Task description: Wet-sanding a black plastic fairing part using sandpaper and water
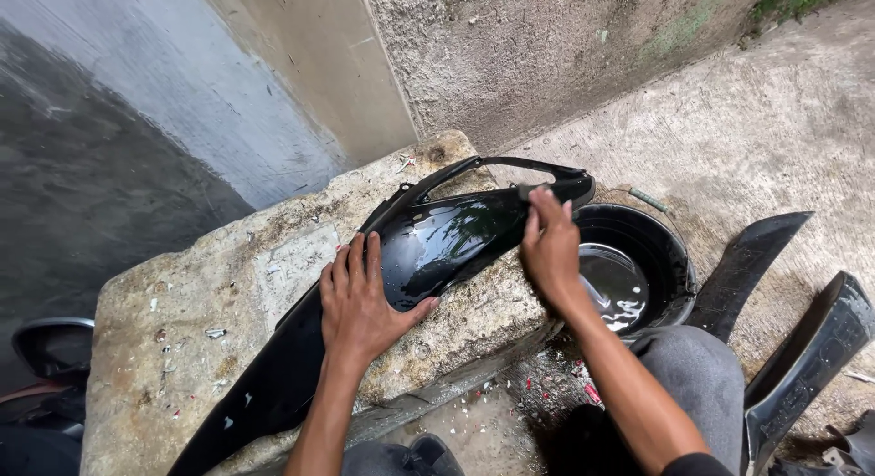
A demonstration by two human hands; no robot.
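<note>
- Closest in, grey trousered knee point(702, 376) on the right, and a dark curved plastic panel point(807, 353) leaning just past it.
- Left hand point(363, 298) is spread out flat, fingers wide, pressing down on the long glossy black plastic body panel point(428, 248).
- That panel lies diagonally across the rough concrete slab point(182, 312), wet and shiny in the middle.
- Right hand point(550, 244) has its fingers curled onto the panel's upper end, pinching something small and dark; can't tell what it is.
- Just beside the slab sits a round black bucket point(670, 257) with some water in it.
- Farther back, a rough plastered wall point(547, 48).
</note>
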